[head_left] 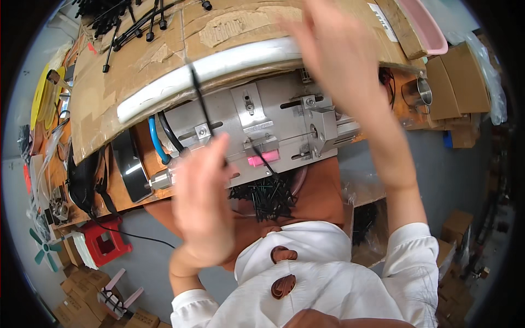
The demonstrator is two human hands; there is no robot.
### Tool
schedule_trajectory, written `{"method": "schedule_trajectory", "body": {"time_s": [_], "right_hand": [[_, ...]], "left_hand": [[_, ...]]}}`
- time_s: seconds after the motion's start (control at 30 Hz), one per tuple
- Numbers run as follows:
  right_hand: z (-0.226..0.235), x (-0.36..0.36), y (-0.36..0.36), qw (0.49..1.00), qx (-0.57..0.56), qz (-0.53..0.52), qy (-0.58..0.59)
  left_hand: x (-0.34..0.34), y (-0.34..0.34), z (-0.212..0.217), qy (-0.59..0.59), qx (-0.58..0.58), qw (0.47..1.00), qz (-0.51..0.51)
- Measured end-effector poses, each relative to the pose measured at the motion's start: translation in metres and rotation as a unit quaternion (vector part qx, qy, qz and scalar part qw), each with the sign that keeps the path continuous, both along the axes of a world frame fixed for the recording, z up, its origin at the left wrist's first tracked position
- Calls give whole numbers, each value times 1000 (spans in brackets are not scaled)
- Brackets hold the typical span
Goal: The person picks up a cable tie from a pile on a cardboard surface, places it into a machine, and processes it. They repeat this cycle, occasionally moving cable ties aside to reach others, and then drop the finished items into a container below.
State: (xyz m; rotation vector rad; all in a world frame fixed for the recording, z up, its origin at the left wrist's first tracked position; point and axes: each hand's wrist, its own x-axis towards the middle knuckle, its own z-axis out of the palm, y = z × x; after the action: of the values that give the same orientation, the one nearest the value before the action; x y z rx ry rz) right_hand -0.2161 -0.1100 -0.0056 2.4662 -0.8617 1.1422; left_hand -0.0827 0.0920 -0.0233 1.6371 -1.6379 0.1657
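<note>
My left hand (203, 205), smeared by motion, is raised in front of the metal fixture (287, 127). A thin black rod (201, 98) rises from between its fingers, tilted toward the white padded roll (219, 65). High on the right, my right hand (339, 60) passes over the roll's right end and the cardboard. Its fingers are blurred, and I cannot make out anything in them. Another thin black rod (265, 158) slants across the fixture's front beside a pink block (263, 158). Below it, a heap of black rods (268, 199) lies at my lap.
Cardboard (147, 82) covers the bench top, with capped black rods (150, 27) at its far left. A metal cup (418, 93) stands at the right. A blue tube (157, 139) and a dark flat panel (133, 167) are at the left. A red stool (106, 243) stands below.
</note>
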Motion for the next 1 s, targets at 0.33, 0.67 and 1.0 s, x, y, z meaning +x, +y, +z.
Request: {"method": "schedule_trajectory", "body": {"time_s": [0.33, 0.67, 1.0], "right_hand": [[79, -4, -64, 885, 439, 146, -39], [-44, -70, 124, 950, 225, 209, -59], [-93, -36, 159, 940, 290, 181, 26]], "left_hand": [[-56, 27, -63, -60, 211, 975, -22], [-2, -44, 7, -75, 51, 995, -39], [75, -170, 51, 22, 167, 986, 4]]}}
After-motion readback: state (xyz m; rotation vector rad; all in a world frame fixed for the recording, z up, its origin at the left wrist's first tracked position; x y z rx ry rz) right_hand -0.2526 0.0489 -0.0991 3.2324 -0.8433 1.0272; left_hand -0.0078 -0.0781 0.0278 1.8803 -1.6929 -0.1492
